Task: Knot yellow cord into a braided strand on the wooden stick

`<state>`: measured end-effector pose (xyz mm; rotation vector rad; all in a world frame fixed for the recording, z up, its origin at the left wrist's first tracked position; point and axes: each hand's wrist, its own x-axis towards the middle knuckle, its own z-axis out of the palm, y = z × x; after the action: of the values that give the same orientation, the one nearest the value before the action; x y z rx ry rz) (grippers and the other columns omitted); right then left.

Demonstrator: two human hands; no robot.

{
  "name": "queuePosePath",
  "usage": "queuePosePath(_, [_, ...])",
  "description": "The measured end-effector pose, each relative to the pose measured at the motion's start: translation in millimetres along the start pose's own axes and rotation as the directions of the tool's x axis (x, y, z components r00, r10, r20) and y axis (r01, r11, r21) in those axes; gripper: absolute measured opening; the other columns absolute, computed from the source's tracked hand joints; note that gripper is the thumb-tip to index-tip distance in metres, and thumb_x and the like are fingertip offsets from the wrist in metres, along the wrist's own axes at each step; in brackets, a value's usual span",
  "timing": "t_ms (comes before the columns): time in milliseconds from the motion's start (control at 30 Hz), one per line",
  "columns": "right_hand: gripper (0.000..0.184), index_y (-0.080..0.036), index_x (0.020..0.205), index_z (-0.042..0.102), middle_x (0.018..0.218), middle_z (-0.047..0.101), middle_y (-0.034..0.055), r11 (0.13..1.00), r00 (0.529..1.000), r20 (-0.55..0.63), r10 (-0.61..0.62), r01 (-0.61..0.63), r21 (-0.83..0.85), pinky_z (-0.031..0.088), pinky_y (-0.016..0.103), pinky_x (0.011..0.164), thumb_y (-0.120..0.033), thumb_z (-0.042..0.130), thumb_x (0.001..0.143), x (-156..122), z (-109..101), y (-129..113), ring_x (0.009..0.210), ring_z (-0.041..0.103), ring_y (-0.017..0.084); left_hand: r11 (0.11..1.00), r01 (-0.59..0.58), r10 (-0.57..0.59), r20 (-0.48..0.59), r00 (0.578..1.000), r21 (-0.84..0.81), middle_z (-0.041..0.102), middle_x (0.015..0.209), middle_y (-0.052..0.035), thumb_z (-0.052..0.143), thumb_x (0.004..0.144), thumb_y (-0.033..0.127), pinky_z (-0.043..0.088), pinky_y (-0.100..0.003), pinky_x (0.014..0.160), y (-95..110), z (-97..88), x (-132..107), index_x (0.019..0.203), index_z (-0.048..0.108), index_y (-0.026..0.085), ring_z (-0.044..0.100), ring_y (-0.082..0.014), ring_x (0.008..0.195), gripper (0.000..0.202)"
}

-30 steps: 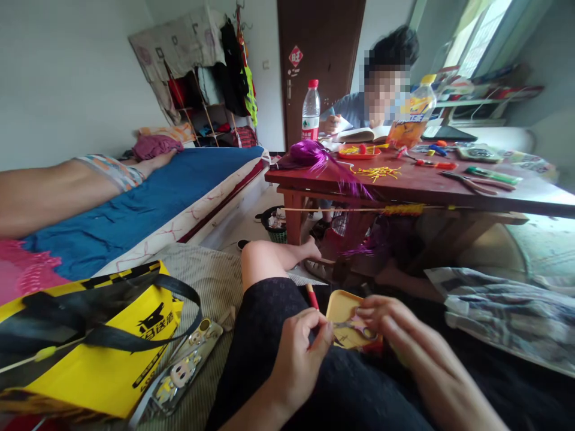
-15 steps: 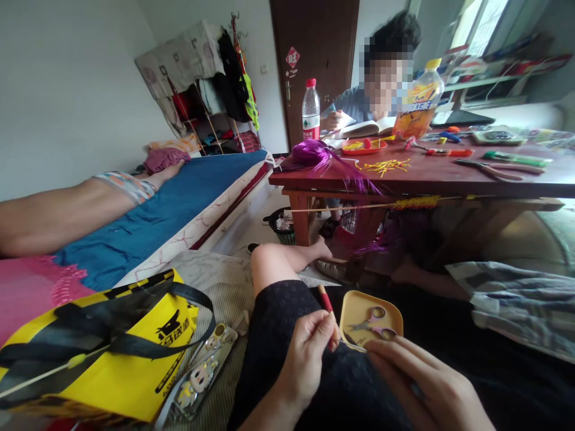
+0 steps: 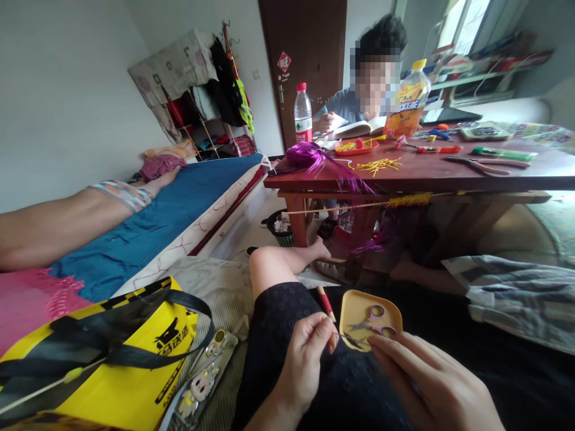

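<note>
My left hand [image 3: 308, 353] is closed in a pinch over my lap, with a thin dark strand showing at its fingertips. What the strand is made of I cannot make out. Opposite it, my right hand [image 3: 422, 371] has its fingers pressed together by the near edge of a small yellow tray [image 3: 393, 303]; anything between those fingertips is too small to name. Small scissors [image 3: 375, 323] with pinkish handles lie in the tray, and dark thin bits show at its near-left corner. Just beyond my left hand, a red stick with a pale tip [image 3: 326, 302] rests on my lap.
A yellow bag [image 3: 130, 371] and a phone in a cartoon case [image 3: 200, 383] lie at my left. Ahead, a wooden table [image 3: 417, 176] carries purple strands [image 3: 305, 157], yellow pieces [image 3: 380, 166], pliers [image 3: 480, 166] and bottles. One person sits behind it; another lies on the bed [image 3: 188, 209].
My hands have parted slightly, the right one shifting a little right. A pale strand that ran between them no longer shows. The whole view has shifted a little.
</note>
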<state>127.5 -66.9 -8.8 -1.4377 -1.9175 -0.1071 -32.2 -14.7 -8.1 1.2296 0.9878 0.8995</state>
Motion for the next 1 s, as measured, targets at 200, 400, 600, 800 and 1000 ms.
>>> queuePosePath(200, [0.03, -0.021, 0.088, 0.065, 0.081, 0.066, 0.0041, 1.0, 1.0, 0.009, 0.021, -0.021, 0.017, 0.047, 0.024, 0.062, -0.026, 0.036, 0.09, -2.8, 2.8, 1.4, 0.068, 0.062, 0.014, 1.0, 0.008, -0.008, 0.001, 1.0, -0.004, 0.038, 0.056, 0.0014, 0.044, 0.081, 0.044, 0.032, -0.024, 0.058, -0.1, 0.8, -0.3, 0.055, 0.041, 0.019, 0.035, -0.0123, 0.057, 0.037])
queuePosePath(400, [0.032, -0.019, 0.087, 0.065, 0.08, 0.066, 0.0051, 0.998, 0.999, 0.011, -0.031, 0.032, -0.055, 0.046, 0.023, 0.063, -0.023, 0.033, 0.091, 0.3, -0.4, -0.8, 0.07, 0.062, 0.014, 0.994, -0.043, 0.044, -0.004, 0.999, 0.098, 0.037, 0.056, 0.002, 0.041, 0.084, 0.045, 0.031, -0.023, 0.057, -1.0, -0.6, -0.1, 0.055, 0.04, 0.018, 0.036, -0.0115, 0.056, 0.039])
queuePosePath(600, [0.033, -0.019, 0.092, 0.063, 0.08, 0.067, 0.004, 0.954, 0.979, 0.028, -0.202, 0.203, -0.219, 0.044, 0.025, 0.059, -0.014, 0.03, 0.088, -3.2, 1.1, 4.4, 0.063, 0.062, 0.014, 0.929, -0.084, 0.095, -0.013, 0.995, 0.359, 0.04, 0.055, 0.0026, 0.038, 0.086, 0.043, 0.029, -0.021, 0.053, 1.4, -2.4, -0.1, 0.056, 0.041, 0.018, 0.038, -0.011, 0.055, 0.039])
queuePosePath(800, [0.03, -0.023, 0.081, 0.06, 0.076, 0.067, 0.0011, 0.997, 0.982, 0.185, 0.037, -0.05, 0.065, 0.046, 0.018, 0.049, -0.024, 0.032, 0.09, -1.0, 1.2, 4.6, 0.06, 0.063, 0.012, 0.87, -0.168, 0.173, 0.033, 0.984, 0.463, 0.042, 0.058, 0.0024, 0.039, 0.087, 0.035, 0.031, -0.021, 0.057, 5.2, -3.0, -2.9, 0.058, 0.041, 0.018, 0.041, -0.0111, 0.058, 0.034])
queuePosePath(1000, [0.029, -0.024, 0.075, 0.06, 0.069, 0.066, -0.0002, 0.916, 0.919, 0.367, 0.147, -0.266, 0.3, 0.049, 0.019, 0.053, -0.032, 0.035, 0.089, 4.0, 7.3, 8.4, 0.06, 0.064, 0.014, 0.803, -0.224, 0.214, 0.084, 0.973, 0.552, 0.042, 0.06, 0.0017, 0.04, 0.088, 0.031, 0.031, -0.022, 0.06, 6.6, -6.4, -0.1, 0.057, 0.041, 0.018, 0.043, -0.0116, 0.061, 0.033])
